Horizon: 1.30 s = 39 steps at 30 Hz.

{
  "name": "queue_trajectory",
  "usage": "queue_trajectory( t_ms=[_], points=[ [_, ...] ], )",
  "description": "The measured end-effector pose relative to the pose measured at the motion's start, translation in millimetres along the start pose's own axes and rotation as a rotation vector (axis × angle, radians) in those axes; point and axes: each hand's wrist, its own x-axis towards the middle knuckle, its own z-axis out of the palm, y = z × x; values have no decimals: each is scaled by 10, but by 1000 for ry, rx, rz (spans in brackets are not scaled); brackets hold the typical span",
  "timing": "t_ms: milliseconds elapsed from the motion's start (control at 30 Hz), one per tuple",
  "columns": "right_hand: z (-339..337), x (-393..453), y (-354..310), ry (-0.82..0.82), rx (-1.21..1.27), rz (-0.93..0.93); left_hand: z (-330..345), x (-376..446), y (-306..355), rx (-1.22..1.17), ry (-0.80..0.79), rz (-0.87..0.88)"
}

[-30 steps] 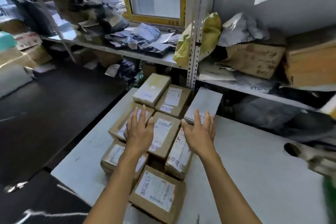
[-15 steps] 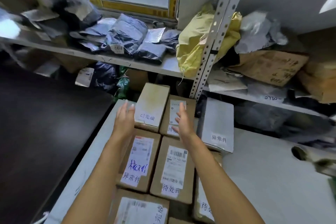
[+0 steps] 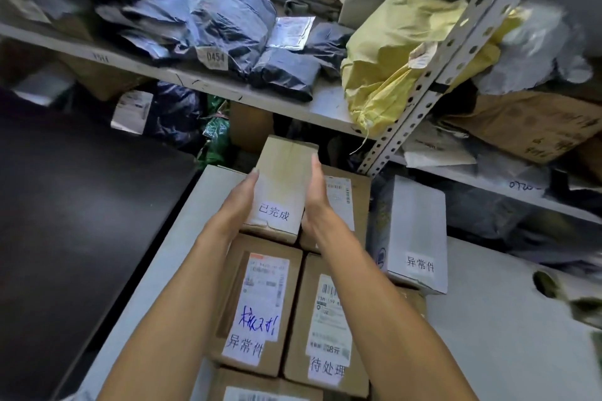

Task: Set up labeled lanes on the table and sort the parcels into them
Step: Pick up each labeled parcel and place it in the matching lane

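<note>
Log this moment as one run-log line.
phase: picking parcel | hands: left hand and right hand press flat on sides of 已完成 box | neighbour: white 异常件 box right | table

both hands (image 3: 277, 192) flank the labelled brown box (image 3: 282, 185)

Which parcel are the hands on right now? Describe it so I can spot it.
On the white table, at the far end of the box cluster below the shelf, sits a tan box between the left hand and right hand. Its white label reads 已完成; neighbouring boxes show other labels.
</note>
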Motion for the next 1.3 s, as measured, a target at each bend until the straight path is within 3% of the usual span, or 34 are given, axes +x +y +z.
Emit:
queue_trajectory(
  t_ms=[267, 433, 633, 733, 1033, 1300],
  points=[
    [47, -327, -11, -84, 44, -103, -190, -362, 80, -26, -75, 93],
    [28, -894, -238, -194, 41, -164, -212, -712, 190, -100, -72, 161],
    [-65, -1456, -406, -203, 8, -263, -12, -1302, 333, -141, -111, 264],
    [-376, -1753, -413, -298, 63, -280, 181, -1581, 332, -126, -147, 265],
    [-1493, -2961, -196, -232, 164, -369, 1145, -2443, 22, -16, -289, 301],
    [-2980, -4100, 103, -11, 256, -571, 2547, -3523, -274, 137, -454, 361]
  ],
)
